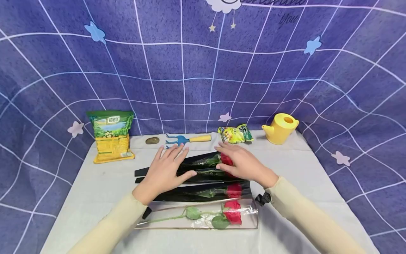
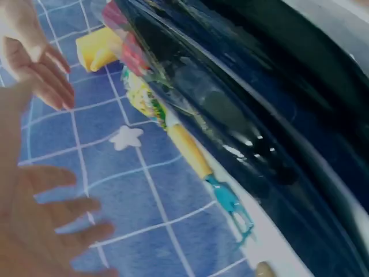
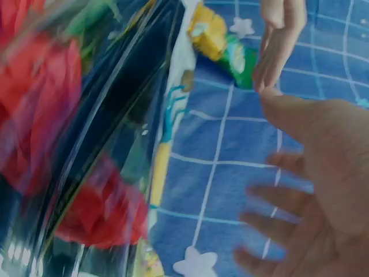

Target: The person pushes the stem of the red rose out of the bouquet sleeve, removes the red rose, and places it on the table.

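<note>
Several single roses in plastic sleeves lie side by side across the table in the head view. The nearest is a red rose (image 1: 233,212) in a clear sleeve; behind it are black-backed sleeves (image 1: 196,193) with red blooms at their right ends. My left hand (image 1: 166,173) is spread over the stem ends of the black sleeves, fingers straight. Over the bloom ends is my right hand (image 1: 242,164), its fingers extended and partly covering a red bloom (image 1: 226,160). Both wrist views show the left hand (image 2: 52,219) and right hand (image 3: 311,184) holding nothing. Contact with the sleeves cannot be told.
Along the back lie a brown stone (image 1: 152,140), a blue hand rake (image 1: 200,138) with a yellow handle and a small yellow-green packet (image 1: 234,134). A green-yellow bag (image 1: 111,137) stands at back left, a yellow watering can (image 1: 280,129) at back right. Patterned blue cloth rises behind.
</note>
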A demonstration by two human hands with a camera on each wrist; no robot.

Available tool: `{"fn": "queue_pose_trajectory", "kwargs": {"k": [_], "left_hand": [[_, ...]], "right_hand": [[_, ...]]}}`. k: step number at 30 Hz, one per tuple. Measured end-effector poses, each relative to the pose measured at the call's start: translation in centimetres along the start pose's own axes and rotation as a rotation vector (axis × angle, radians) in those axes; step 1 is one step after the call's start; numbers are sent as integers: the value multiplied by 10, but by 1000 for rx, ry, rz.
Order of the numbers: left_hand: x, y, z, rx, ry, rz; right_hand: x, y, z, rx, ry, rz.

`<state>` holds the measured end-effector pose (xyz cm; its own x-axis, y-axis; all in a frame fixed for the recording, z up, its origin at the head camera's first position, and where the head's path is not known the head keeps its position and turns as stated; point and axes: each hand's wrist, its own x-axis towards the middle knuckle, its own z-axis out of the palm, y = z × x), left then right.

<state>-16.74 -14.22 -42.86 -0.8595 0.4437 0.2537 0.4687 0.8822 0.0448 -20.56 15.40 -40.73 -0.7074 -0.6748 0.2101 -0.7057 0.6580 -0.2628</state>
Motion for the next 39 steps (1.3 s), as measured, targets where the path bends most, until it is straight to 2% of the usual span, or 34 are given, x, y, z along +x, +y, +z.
{"fn": "queue_pose_trajectory", "kwargs": {"k": [2, 4, 7, 10, 13, 17, 22, 30, 35, 39], "left_hand": [[2, -7, 5, -51, 15, 16], [5, -15, 12, -94, 12, 17], [8, -30, 24, -128, -26, -8], [10, -44, 38, -151, -93, -44], [12, -56, 50, -151, -167, -70], [13, -65, 58, -127, -243, -85], [14, -69, 63, -93, -286, -80], [13, -73, 70, 8, -248, -15], [14, -75, 71, -6, -130, 44], [15, -76, 64, -12, -46, 65]], "right_hand": [[10, 6, 5, 21, 13, -50], [19, 14, 10, 43, -6, -62], [30, 24, 18, 68, -68, -47], [36, 37, 28, 74, -130, -53], [39, 48, 36, 47, -181, -65], [44, 58, 43, 3, -208, -54], [47, 66, 49, -39, -214, -45], [48, 70, 52, -60, -232, -61], [48, 71, 51, -100, -191, -101], [49, 71, 44, -82, -128, -122]]}}
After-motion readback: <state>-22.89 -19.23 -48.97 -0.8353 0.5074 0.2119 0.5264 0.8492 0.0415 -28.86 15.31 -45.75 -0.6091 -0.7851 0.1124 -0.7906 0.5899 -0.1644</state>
